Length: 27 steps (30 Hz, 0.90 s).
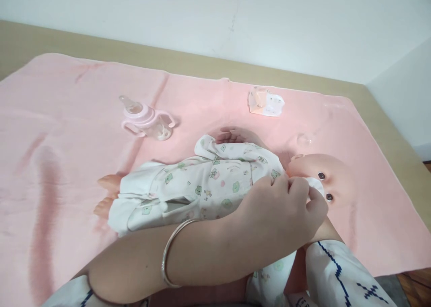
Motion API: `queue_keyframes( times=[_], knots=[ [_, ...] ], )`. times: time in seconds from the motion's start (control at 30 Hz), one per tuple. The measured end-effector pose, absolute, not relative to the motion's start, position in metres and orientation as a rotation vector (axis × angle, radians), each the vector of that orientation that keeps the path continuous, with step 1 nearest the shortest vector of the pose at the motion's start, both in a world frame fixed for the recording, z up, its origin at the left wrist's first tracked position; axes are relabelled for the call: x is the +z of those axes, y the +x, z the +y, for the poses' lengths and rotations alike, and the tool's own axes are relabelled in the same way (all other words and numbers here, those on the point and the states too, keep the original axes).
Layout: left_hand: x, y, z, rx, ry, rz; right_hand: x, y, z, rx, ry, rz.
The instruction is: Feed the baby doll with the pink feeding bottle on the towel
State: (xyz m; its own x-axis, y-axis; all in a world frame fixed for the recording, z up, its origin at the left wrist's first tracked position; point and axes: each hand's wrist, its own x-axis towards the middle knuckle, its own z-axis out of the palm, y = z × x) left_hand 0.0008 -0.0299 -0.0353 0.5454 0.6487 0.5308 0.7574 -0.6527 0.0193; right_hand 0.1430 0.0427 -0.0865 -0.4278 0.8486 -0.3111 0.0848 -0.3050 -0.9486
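A baby doll lies on its back, its head to the right and its bare feet to the left. It wears a white sleepsuit printed with green animals. My left hand, with a bangle at the wrist, is closed on a white wipe held against the lower part of the doll's face. The hand hides the doll's mouth. My right forearm passes beneath the doll's neck. On the far side, my right hand shows curled fingers around the doll's upper arm; part of it is hidden by the sleeve.
A pink baby bottle with two handles lies beyond the doll's legs. A small white-and-peach packet rests near the far edge of the pink mat. The wooden tabletop borders a white wall.
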Motion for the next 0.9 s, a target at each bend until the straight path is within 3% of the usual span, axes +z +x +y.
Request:
queue_keyframes(
  times=[0.33,0.9],
  knots=[
    [-0.042,0.01,-0.037,-0.792,-2.451,-1.211,-0.126,0.163,0.029,1.509,-1.224,-1.055],
    [-0.046,0.013,-0.036,-0.857,-2.401,-1.226,-0.124,0.154,0.002,1.613,-1.251,-0.891]
  ],
)
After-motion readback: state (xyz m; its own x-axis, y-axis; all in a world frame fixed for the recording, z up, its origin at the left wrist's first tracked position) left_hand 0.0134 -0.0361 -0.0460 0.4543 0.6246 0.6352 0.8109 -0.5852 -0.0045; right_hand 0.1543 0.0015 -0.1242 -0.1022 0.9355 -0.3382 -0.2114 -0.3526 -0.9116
